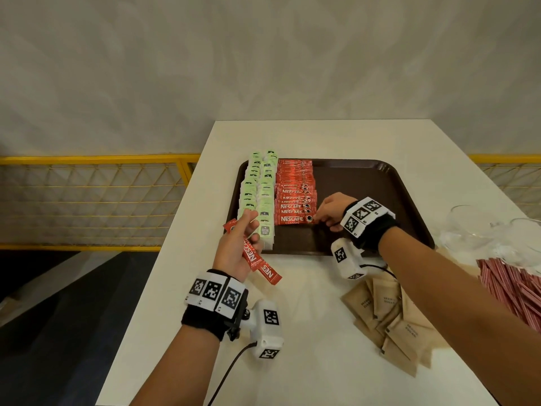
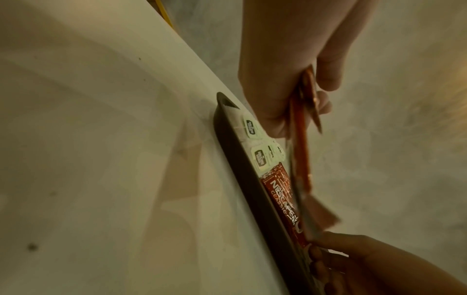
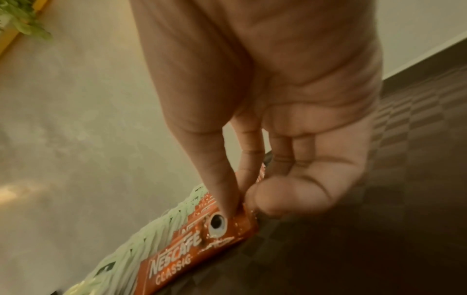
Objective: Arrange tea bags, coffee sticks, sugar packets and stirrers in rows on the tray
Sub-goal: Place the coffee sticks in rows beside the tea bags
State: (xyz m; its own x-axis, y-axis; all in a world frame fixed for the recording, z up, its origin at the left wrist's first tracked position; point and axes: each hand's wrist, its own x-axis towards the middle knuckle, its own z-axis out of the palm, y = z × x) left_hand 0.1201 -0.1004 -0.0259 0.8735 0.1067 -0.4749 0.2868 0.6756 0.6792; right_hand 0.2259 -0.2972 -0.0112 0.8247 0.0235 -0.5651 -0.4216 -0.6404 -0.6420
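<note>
A dark brown tray (image 1: pixel 366 186) lies on the white table (image 1: pixel 307 332). Green tea bags (image 1: pixel 259 189) fill two rows at its left side, with a row of red coffee sticks (image 1: pixel 295 190) beside them. My left hand (image 1: pixel 243 244) hovers over the tray's front left corner and grips red coffee sticks (image 1: pixel 257 257), seen edge-on in the left wrist view as coffee sticks (image 2: pixel 302 143). My right hand (image 1: pixel 328 212) pinches the right end of the nearest coffee stick (image 3: pixel 202 237) in the row, thumb and fingertips (image 3: pixel 227 203) on it.
Brown sugar packets (image 1: pixel 389 320) lie in a loose heap on the table at the front right. Red-and-white striped stirrers (image 1: pixel 509 285) are piled at the right edge, behind them clear glass bowls (image 1: pixel 491 232). A yellow railing (image 1: pixel 96 200) runs left of the table.
</note>
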